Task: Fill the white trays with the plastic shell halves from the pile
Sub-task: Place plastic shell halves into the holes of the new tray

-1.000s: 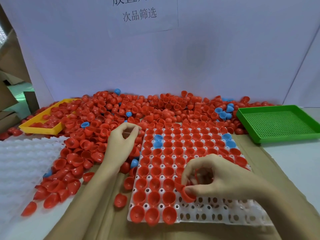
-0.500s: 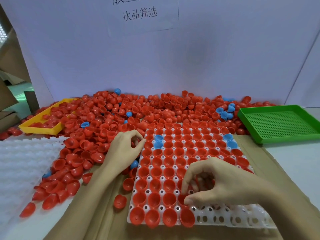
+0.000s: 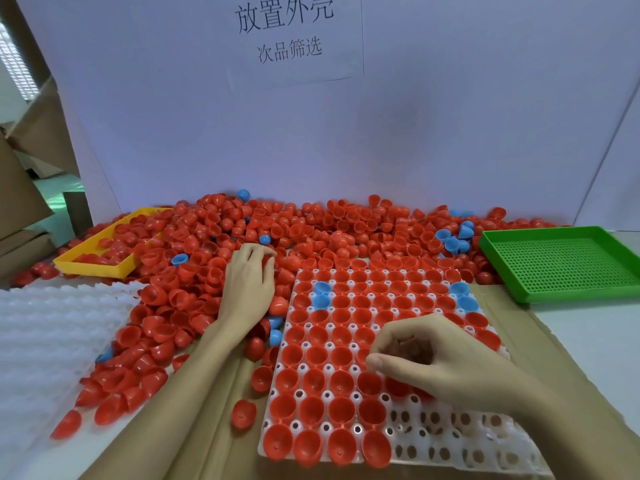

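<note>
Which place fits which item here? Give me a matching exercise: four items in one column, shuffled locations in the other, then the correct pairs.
Items
1. green tray
2. yellow tray
3. left hand
4. right hand

Places
A. far left, partly buried in red shells
B. over the white tray's lower rows
C. far right, holding no shells
D. on the pile, left of the white tray

Pairs: 1-C, 2-A, 3-D, 4-B

Small factory sorting and assembly bench; white backboard (image 3: 450, 133) bears printed Chinese work-station sign (image 3: 291, 32); bulk pile of red and blue plastic shell halves (image 3: 311, 230); yellow bin (image 3: 93, 268), green perforated tray (image 3: 561, 265); cardboard boxes (image 3: 24, 188) stacked at left.
</note>
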### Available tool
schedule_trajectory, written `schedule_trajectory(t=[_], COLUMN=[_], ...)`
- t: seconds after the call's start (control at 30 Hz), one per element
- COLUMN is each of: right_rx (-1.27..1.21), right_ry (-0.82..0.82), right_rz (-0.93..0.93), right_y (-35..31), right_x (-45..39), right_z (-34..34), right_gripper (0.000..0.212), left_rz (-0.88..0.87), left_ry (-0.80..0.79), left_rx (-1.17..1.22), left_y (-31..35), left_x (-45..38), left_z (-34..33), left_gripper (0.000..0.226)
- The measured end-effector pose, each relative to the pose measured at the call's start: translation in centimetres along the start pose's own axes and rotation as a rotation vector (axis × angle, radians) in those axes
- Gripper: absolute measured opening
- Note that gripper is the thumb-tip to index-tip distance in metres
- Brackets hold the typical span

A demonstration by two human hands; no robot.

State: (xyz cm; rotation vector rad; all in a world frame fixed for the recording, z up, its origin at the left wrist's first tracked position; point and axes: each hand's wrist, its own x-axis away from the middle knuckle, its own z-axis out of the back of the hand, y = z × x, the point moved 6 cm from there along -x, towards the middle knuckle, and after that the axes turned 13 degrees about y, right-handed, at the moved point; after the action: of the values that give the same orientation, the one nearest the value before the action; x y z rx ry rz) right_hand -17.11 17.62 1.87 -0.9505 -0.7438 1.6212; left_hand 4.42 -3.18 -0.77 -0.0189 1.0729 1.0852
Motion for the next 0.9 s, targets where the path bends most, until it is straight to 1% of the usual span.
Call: schedule_trajectory(t=[0.07, 0.1, 0.17, 0.23, 0.27, 0.37, 0.47, 0.53, 0.63, 0.7, 0.77, 0.8, 0.83, 0.9], right_rx=[-0.012, -0.016, -0.025, -0.02, -0.015, -0.012, -0.014, -0.007, 0.021, 0.04, 0.028, 0.007, -0.017, -0.022], right_ry=[0.033, 0.045, 0.054, 0.062, 0.069, 0.08, 0.092, 0.117, 0.157, 0.19, 0.27, 0.322, 0.374, 0.447], right_rz=[0.009, 0.018, 0.026, 0.031, 0.04, 0.064, 0.074, 0.087, 0.107, 0.114, 0.103, 0.086, 0.067, 0.055], right_y=[0.0, 0.0, 0.1, 0.3, 0.3, 0.5, 0.6, 0.7, 1.0, 1.2, 1.5, 1.8, 2.0, 2.2], right_x=[0.0, 0.0, 0.0, -0.1, -0.1, -0.1, -0.2, -0.3, -0.5, -0.7, -0.8, -0.9, -0.9, -0.9], right_z=[0.2, 0.3, 0.5, 0.6, 0.7, 0.7, 0.7, 0.9, 1.1, 1.1, 1.4, 1.6, 1.9, 2.2], right_gripper=[0.031, 0.03, 0.028, 0.027, 0.027, 0.028, 0.028, 0.028, 0.025, 0.019, 0.009, 0.014, 0.026, 0.047], left_rz=[-0.008, -0.024, -0.058, -0.042, -0.031, -0.053, -0.092, -0.111, -0.146, -0.139, -0.084, -0.052, -0.035, -0.064], left_ry=[-0.044, -0.097, -0.257, -0.401, -0.422, -0.329, -0.172, -0.079, 0.001, 0.007, -0.044, -0.084, -0.117, -0.15], left_rx=[-0.027, -0.077, -0.226, -0.323, -0.336, -0.387, -0.409, -0.326, -0.134, 0.02, 0.191, 0.278, 0.35, 0.426], left_y=[-0.2, -0.3, -0.8, -1.2, -1.3, -1.1, -0.6, 0.2, 2.2, 3.6, 5.1, 5.9, 6.9, 8.8], left_x=[-1.2, -1.9, -3.0, -3.9, -4.3, -5.0, -4.6, -4.0, -2.6, -1.5, -0.1, 0.7, 1.6, 3.3], left_z=[-0.7, -1.3, -2.7, -3.7, -4.0, -3.6, -2.4, -1.3, 0.7, 1.7, 2.4, 2.6, 2.8, 3.2], left_gripper=[0.023, 0.028, 0.037, 0.035, 0.031, 0.012, 0.013, 0.013, 0.011, 0.012, 0.023, 0.031, 0.038, 0.047])
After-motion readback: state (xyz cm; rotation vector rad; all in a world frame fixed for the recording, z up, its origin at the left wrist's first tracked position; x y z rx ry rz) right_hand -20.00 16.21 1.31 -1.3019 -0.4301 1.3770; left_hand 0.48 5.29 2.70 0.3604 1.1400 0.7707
